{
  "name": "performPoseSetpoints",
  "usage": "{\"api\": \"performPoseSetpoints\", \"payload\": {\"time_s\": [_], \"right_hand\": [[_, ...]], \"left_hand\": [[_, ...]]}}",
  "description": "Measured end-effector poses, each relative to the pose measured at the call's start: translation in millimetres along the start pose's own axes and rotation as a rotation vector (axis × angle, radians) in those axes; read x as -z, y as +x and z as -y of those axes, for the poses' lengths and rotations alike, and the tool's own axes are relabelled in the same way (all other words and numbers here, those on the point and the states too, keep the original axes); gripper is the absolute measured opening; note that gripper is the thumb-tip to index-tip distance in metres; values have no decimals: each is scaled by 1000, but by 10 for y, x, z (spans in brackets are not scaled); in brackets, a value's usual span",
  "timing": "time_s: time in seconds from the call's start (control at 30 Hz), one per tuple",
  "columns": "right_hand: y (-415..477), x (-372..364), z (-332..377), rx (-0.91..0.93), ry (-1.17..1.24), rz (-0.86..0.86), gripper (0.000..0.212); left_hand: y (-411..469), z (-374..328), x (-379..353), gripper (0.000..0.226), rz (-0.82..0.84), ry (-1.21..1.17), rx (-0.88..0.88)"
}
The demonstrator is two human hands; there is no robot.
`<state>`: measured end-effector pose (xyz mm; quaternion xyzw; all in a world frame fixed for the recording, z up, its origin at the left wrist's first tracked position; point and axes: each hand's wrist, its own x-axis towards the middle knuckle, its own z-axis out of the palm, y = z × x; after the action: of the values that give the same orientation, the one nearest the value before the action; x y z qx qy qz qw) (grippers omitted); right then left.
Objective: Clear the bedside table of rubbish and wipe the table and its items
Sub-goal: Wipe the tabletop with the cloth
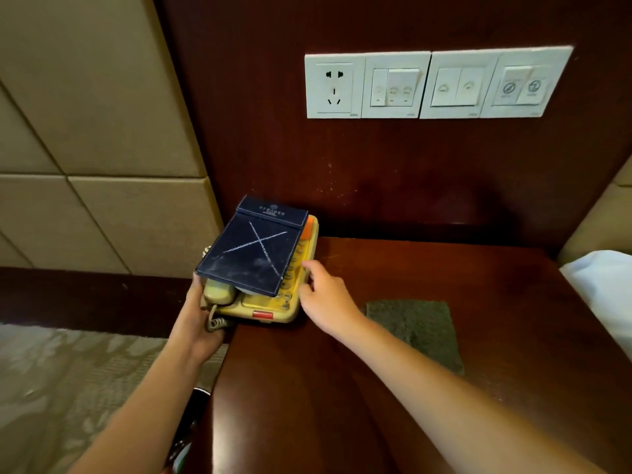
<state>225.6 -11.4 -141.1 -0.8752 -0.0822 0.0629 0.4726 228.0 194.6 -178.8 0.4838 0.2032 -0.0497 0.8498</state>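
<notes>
One yellowed phone (273,302), one dusty navy notepad holder (253,248) on top, X-marked. Left hand (198,316) grips the phone's edge; right hand (321,295) touches it, fingers loose. One grey cloth (417,330) on the surface (444,275).

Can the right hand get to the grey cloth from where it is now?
Probably yes. The right hand rests at the telephone's right edge, and the grey cloth lies flat just beside its wrist with nothing between them.

one telephone (263,299), one notepad holder (253,248), one cloth (417,330), two hands (195,323)
</notes>
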Motion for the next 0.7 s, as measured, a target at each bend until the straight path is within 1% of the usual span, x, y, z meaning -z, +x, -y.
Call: {"api": "performPoseSetpoints", "payload": {"time_s": [0.07, 0.13, 0.17, 0.23, 0.27, 0.37, 0.5, 0.6, 0.7], "right_hand": [[-64, 186, -40, 133, -265, 2, 45], [-131, 417, -160, 245, -605, -32, 44], [-168, 528, -248, 278, -731, -52, 44], [-250, 695, -425, 267, -854, -95, 42], [-298, 735, -494, 269, -873, -130, 39], [-455, 726, -622, 359, -895, -192, 31], [-615, 691, -708, 321, -948, -136, 36], [-692, 707, -710, 246, -912, -120, 39], [-733, 731, -743, 188, -898, -26, 51]], "left_hand": [[-2, 2, 34, 61, 40, 31, -1], [-31, 9, 50, 57, 85, 55, 8], [-60, 6, 35, 54, 89, 61, 11], [-57, 18, 43, 49, 75, 71, 31], [-51, 26, 47, 47, 66, 71, 29], [-77, 29, 19, 45, 65, 63, 24], [-134, 52, -41, 45, 31, 54, 33], [-164, 65, -86, 49, 21, 56, 55], [-164, 61, -128, 40, -7, 4, 52]]}}
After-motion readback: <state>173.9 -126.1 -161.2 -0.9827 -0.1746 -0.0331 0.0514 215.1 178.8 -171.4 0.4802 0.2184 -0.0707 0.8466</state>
